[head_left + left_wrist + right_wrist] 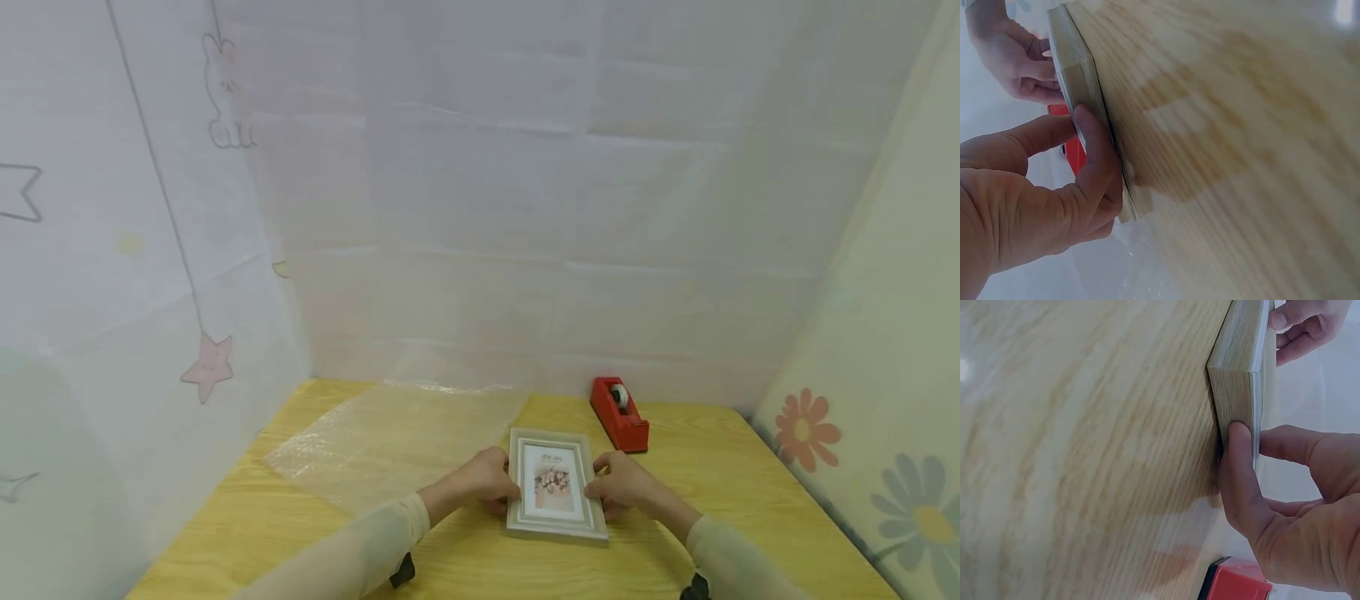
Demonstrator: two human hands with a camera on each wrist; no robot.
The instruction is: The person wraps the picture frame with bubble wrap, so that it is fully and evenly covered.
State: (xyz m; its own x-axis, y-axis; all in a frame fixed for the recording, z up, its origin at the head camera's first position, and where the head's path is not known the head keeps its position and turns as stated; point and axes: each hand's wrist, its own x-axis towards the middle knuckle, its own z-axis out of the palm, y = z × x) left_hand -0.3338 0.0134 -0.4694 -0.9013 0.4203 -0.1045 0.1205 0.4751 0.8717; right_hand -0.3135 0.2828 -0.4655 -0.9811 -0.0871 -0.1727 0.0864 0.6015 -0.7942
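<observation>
A silver-beige picture frame [518, 492] with a flower print behind its front lies face up on the wooden table. My left hand [486, 481] grips its left side, the thumb on the front and the fingers along the side edge. On the opposite side my right hand [624, 483] pinches the frame in the same way. Both wrist views show the frame's side edge [1235, 394] close to the tabletop; whether it is slightly lifted I cannot tell. A sheet of clear bubble wrap [405, 437] lies spread to the left, partly behind the left hand.
Behind the frame to the right stands a red tape dispenser [621, 421] with a roll of tape in it. The yellow wood-grain table [705, 492] meets a pale sheet wall at the back, with printed walls on both sides.
</observation>
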